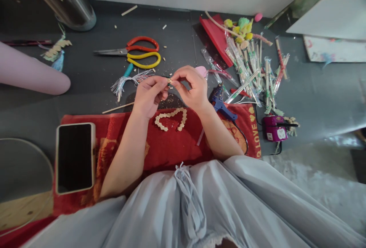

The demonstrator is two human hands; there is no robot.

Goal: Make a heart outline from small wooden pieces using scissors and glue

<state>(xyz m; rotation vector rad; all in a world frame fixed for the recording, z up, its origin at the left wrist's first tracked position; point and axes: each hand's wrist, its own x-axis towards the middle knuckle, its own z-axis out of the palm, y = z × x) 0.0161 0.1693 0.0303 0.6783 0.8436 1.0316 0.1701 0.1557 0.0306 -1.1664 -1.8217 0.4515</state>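
Observation:
My left hand (150, 95) and my right hand (192, 86) meet above a red towel (171, 145), and their fingertips pinch a tiny piece of wooden stick (170, 81) between them. Just below the hands, a heart outline made of short stick pieces (170, 118) lies on the towel. A blue glue gun (221, 105) rests beside my right wrist. A tassel on a stick (128, 80) lies left of my left hand.
Red and yellow scissors (137, 52) lie on the dark floor behind the hands. A heap of wrapped sticks and pom-poms (251, 65) sits at the right, near a purple power plug (275, 129). A phone (74, 157) lies on the towel's left. A metal post (64, 0) stands at back left.

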